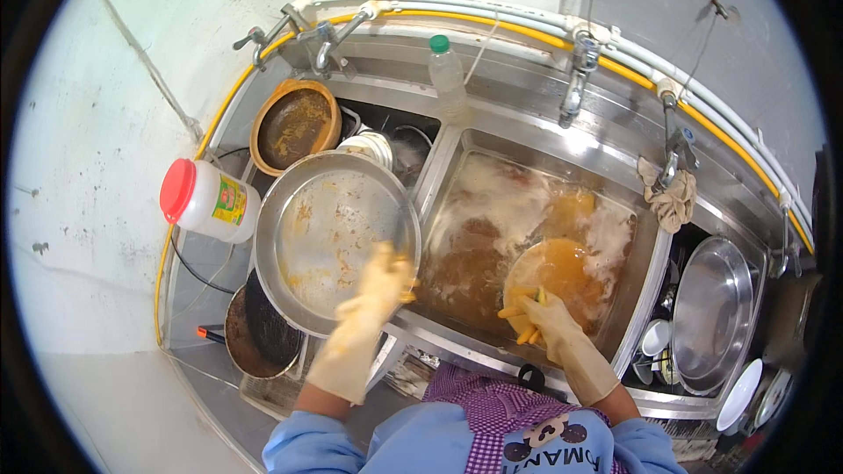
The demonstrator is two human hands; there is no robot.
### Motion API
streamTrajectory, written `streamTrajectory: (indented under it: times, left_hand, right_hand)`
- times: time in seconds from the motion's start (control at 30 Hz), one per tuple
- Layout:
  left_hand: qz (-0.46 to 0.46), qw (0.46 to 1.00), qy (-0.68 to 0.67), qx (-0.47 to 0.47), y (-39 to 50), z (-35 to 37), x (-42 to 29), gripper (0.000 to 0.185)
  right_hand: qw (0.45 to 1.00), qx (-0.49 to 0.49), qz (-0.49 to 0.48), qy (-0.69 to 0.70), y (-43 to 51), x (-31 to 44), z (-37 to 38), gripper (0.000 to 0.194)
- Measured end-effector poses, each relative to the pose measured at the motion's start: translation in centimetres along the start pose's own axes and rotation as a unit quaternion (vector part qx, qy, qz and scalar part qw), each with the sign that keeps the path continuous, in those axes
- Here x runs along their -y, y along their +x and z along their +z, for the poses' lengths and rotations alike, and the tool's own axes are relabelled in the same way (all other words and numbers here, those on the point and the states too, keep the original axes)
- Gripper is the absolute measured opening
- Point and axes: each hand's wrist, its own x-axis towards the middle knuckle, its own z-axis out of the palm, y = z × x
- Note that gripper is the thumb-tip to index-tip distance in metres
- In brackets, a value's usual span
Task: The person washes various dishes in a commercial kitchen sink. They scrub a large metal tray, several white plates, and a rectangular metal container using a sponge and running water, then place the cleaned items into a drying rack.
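My left hand (382,280), in a cream rubber glove, is blurred at the right rim of a large round metal pan (336,224); its exact grip is unclear. Orange-brown food residue marks the pan's inside. My right hand (540,316), in a matching glove with orange fingers, is closed on something partly hidden, with a bit of yellow-green showing between the fingers. It is over a round dish (556,276) lying in murky brown, foamy water. That water fills the middle basin of the steel sink (431,207).
A clay bowl (296,125), white dishes (372,145) and a red-lidded jar (217,201) surround the pan. Below it lies a frying pan (263,336). Behind are a plastic bottle (448,76) and a tap (576,79). A rag (672,197) and a metal basin (712,316) are at right.
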Motion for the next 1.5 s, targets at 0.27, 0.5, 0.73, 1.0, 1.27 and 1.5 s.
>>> streamTrajectory:
  times: [0.27, 0.5, 0.73, 1.0, 1.27, 1.5]
  left_hand:
    - [0.152, 0.967, 0.126, 0.162, 4.0, 23.1, 2.7, 0.057]
    - [0.167, 0.958, 0.176, 0.152, 2.7, 17.3, 3.0, 0.052]
    - [0.130, 0.986, -0.105, 0.011, -1.9, 1.1, 2.9, 0.036]
    - [0.215, 0.944, 0.035, -0.246, -3.2, -8.9, 6.2, 0.041]
    - [0.314, 0.820, 0.286, -0.383, -3.7, -12.6, 5.4, 0.040]
    - [0.008, 1.000, -0.009, -0.010, -2.6, -2.2, 4.1, 0.095]
  right_hand:
    - [0.990, -0.130, -0.012, 0.052, -1.0, -0.7, -2.3, 0.041]
    - [0.993, -0.114, 0.006, 0.012, -1.2, 0.8, -1.9, 0.039]
    - [0.967, 0.173, -0.125, -0.139, 8.0, 5.6, 11.6, 0.053]
    - [0.987, 0.072, -0.107, -0.091, 12.0, 5.2, 18.4, 0.024]
    - [0.997, -0.019, -0.060, -0.034, 5.1, 2.5, 5.3, 0.038]
    - [0.981, 0.008, -0.018, 0.194, 1.3, -6.5, -7.5, 0.036]
